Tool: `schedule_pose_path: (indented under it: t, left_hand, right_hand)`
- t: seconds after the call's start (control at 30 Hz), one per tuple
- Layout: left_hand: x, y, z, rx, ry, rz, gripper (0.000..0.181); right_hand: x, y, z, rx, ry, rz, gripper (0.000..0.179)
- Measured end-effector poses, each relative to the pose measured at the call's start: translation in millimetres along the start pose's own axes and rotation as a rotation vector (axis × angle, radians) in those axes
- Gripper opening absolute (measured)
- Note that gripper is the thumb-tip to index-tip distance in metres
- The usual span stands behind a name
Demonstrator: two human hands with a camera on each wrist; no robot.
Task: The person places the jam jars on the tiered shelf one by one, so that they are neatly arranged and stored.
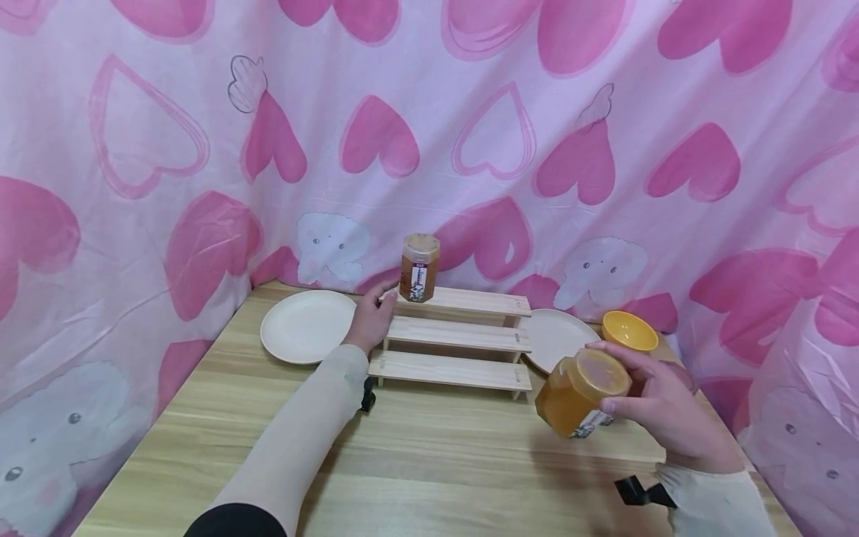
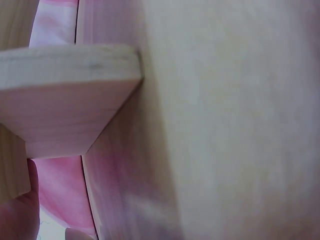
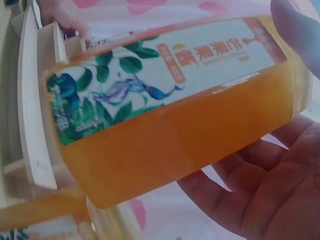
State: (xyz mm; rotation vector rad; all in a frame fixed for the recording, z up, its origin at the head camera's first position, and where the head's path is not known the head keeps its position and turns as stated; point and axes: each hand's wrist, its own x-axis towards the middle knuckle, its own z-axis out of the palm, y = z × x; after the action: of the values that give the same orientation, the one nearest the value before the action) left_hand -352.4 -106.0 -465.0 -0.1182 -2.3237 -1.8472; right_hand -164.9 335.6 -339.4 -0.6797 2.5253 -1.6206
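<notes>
My right hand point(image 1: 671, 418) grips a jar of orange mango jam point(image 1: 564, 399) near its lid and holds it tilted over the table, to the right of a three-step wooden shelf point(image 1: 450, 369). Its label point(image 3: 185, 62) faces the right wrist camera, with fingers point(image 3: 220, 200) curled along one side. At the left end of the shelf's top step my left hand point(image 1: 369, 317) pinches the wood. Right beside those fingers, a second jam jar point(image 1: 419, 268) stands upright on the top step.
Another jam jar point(image 3: 50, 227) is mostly hidden behind my right hand in the head view. White plates lie left point(image 1: 295, 328) and right point(image 1: 553, 328) of the shelf. A yellow bowl point(image 1: 629, 332) sits at the back right. A heart-patterned curtain point(image 1: 429, 179) borders the table point(image 1: 429, 462).
</notes>
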Motion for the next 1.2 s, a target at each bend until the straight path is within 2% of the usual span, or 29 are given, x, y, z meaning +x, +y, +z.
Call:
schedule_pose_path:
  t: [0.27,0.47,0.73,1.2]
  left_hand:
    - [-3.0,1.0,-0.9,-0.014,0.003,-0.01,0.045]
    - [-4.3,0.5,-1.2,0.007,0.005,-0.02,0.047]
    - [-5.0,4.7,0.0,0.005,-0.002,-0.018,0.048]
    - [-4.0,6.5,0.3,-0.004,0.004,-0.021,0.046]
  right_hand:
    - [28.5,-2,11,0.066,0.028,-0.017,0.062]
    - [49.0,-8,17,-0.028,0.06,0.075,0.064]
    - [81.1,-6,19,-0.046,0.075,0.142,0.067]
    - [136.1,-11,13,0.022,0.08,0.213,0.067]
